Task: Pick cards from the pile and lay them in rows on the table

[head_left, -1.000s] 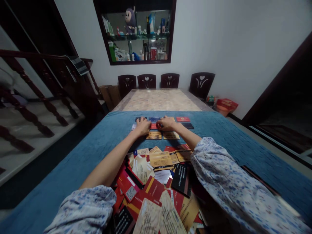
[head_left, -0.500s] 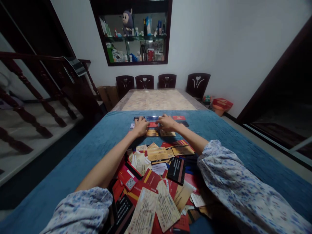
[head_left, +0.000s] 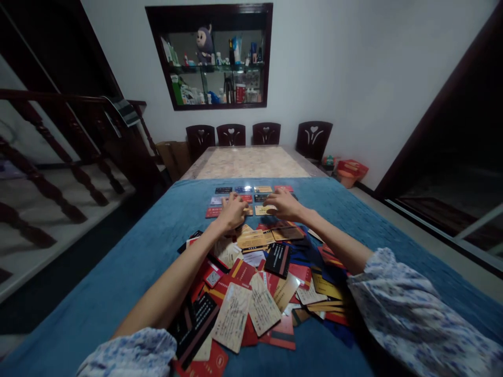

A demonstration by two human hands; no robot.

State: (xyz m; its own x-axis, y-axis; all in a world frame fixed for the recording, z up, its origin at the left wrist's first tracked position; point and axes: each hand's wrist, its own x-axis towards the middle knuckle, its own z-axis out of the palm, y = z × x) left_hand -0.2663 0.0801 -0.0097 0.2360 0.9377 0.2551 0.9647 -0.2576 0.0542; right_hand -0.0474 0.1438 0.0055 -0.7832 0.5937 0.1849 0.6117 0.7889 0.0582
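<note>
Several bank-type cards lie in rows on the blue cloth (head_left: pixel 157 225). My left hand (head_left: pixel 234 210) rests over the front row with bent fingers apart, partly covering a gold card (head_left: pixel 248 210) and part of a red card (head_left: pixel 247 199). My right hand (head_left: pixel 288 205) hovers at the right of the rows, fingers curved and apart, close to a pale yellow card (head_left: pixel 262 210). No card shows in either hand. Nearer to me, under my forearms, is a loose heap of mixed cards, among them a black card (head_left: pixel 278 259) and a cream card (head_left: pixel 233 317).
Beyond the cloth stretches the bare stone-patterned tabletop (head_left: pixel 255 161), with dark chairs (head_left: pixel 267 134) at its far end. A wall niche with glass shelves (head_left: pixel 220 68) holds a plush toy and bottles. A wooden railing (head_left: pixel 58 136) stands left; an orange bin (head_left: pixel 346 178) sits on the right.
Both hands have drawn back slightly toward me, my right hand also shifting right. The rear cards and the pale yellow card are now more exposed. The view has tilted a little.
</note>
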